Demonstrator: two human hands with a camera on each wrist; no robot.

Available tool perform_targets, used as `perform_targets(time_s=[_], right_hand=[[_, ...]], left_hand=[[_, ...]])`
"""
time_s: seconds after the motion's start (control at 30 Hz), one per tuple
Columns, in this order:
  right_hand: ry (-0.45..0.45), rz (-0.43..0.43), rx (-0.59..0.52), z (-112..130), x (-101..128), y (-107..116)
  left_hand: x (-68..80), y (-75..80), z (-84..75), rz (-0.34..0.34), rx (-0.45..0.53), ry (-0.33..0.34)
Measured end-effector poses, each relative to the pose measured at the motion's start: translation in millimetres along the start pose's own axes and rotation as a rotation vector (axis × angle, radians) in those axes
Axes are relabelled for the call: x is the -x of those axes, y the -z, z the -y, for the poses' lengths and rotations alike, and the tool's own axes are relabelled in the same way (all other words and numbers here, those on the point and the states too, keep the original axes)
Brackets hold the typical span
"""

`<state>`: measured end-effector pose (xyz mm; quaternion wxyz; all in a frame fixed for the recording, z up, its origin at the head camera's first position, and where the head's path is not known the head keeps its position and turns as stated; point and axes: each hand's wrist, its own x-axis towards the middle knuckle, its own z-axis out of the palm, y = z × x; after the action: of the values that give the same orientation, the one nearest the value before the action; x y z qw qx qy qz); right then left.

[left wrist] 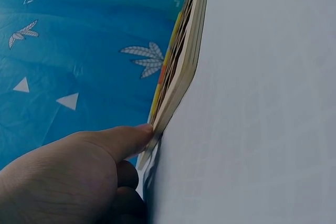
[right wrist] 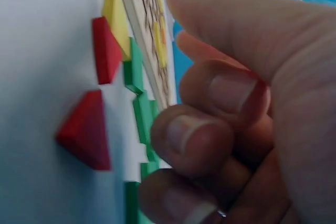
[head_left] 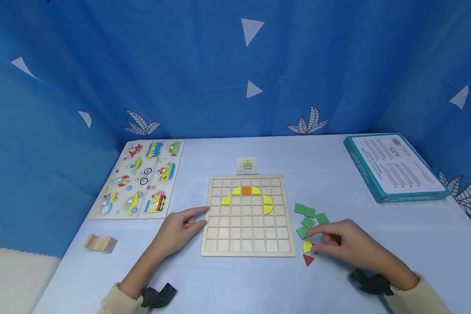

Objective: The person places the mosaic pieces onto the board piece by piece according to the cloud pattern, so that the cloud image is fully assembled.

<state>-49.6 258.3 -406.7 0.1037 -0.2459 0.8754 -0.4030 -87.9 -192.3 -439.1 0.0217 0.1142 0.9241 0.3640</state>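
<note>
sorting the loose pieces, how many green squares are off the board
5 at least, clustered right of the board. The right hand may hide more.

Yellow quarter-circle piece [head_left: 307, 246] flat beside wooden grid board [head_left: 246, 251].

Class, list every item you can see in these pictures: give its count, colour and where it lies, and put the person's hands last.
Grid board: one, pale wood, table centre; holds four yellow curved pieces and one orange square.
Pattern card: one, white, behind the board.
Green squares: five, loose, right of the board.
Yellow piece: one, at the right fingertips.
Red triangle: one seen from the head; wrist view shows more red.
Vehicle puzzle: one, multicoloured, far left.
Wooden block: one, tan, near left.
Box: one, teal, far right.
Left hand: touches the board's left edge.
Right hand: fingers curled beside the yellow piece.
</note>
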Motion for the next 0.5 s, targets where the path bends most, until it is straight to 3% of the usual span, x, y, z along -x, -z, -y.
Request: perform_targets(time_s=[0.13, 0.3, 0.5], right_hand=[[-0.036, -0.003, 0.008, -1.6, -1.3, -6.4], [-0.062, 0.068, 0.005, -3.0, -3.3, -10.3], [-0.021, 0.123, 0.05, -3.6, -4.2, -7.4]], left_hand=[[-0.8, 0.1, 0.1, 0.005, 0.004, 0.0], [-0.4, 0.2, -0.7, 0.01, 0.008, 0.007], [-0.5, 0.3, -1.0, 0.007, 0.003, 0.002]])
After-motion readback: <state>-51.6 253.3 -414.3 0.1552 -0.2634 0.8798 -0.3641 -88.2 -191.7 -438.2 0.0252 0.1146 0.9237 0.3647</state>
